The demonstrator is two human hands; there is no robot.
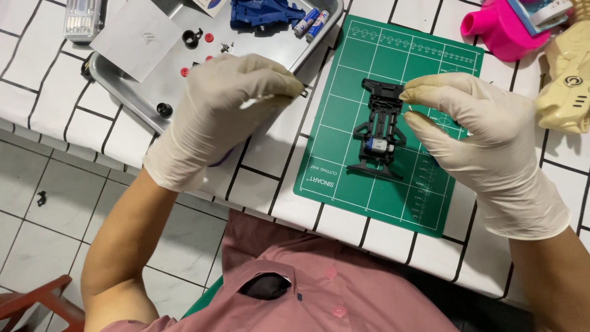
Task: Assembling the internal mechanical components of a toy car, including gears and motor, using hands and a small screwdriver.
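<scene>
A black toy car chassis [379, 130] with a small silver and blue motor in it lies on a green cutting mat [356, 178]. My right hand [473, 132], in a pale glove, pinches something tiny at the chassis's upper right end; the item is too small to identify. My left hand [227, 114], also gloved, hovers left of the mat with thumb and forefinger pinched on a small dark part [304, 93]. Both hands are above the white tabletop.
A metal tray [123, 80] at the upper left holds a blue car body [264, 13], two batteries [311, 23], red and black small parts and a white paper. A pink object [501, 27] and a cream toy [568, 80] lie at the upper right. The table edge runs below the mat.
</scene>
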